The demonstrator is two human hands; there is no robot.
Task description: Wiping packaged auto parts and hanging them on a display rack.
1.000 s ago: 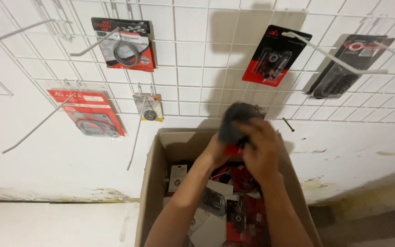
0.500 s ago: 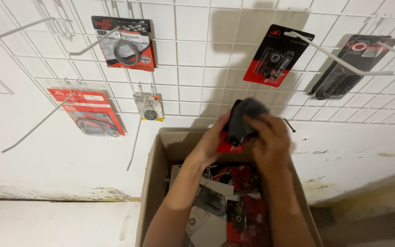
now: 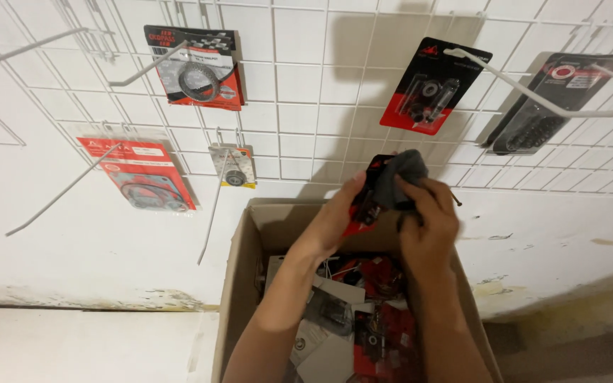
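Over the last second both hands have come up out of the box (image 3: 239, 284) and now sit above its far rim, close to the wall grid (image 3: 306, 92); the work in hand has moved from the heap in the box to the one pack lifted clear of it. The left hand (image 3: 338, 213) is clamped on a red-and-black blister pack (image 3: 365, 198), thumb on the near face, holding it upright. The right hand (image 3: 427, 220) is closed around a dark grey cloth (image 3: 399, 177) pressed against the pack's upper right part, so it reads as wiping the pack. The two hands are together, touching through pack and cloth. Counting: one box, one cloth, one pack in hand. On the grid hang five packs: a ring pack (image 3: 196, 67) at upper left, a gasket pack (image 3: 140, 174) at lower left, a small bearing card (image 3: 233, 167) left of centre, a red parts pack (image 3: 431, 89) right of centre, and a black chain pack (image 3: 544, 106) at far right. I count about seven white hooks (image 3: 526, 92), some cut off by the frame edge. The loose packs (image 3: 363, 319) left in the box overlap too much to count.
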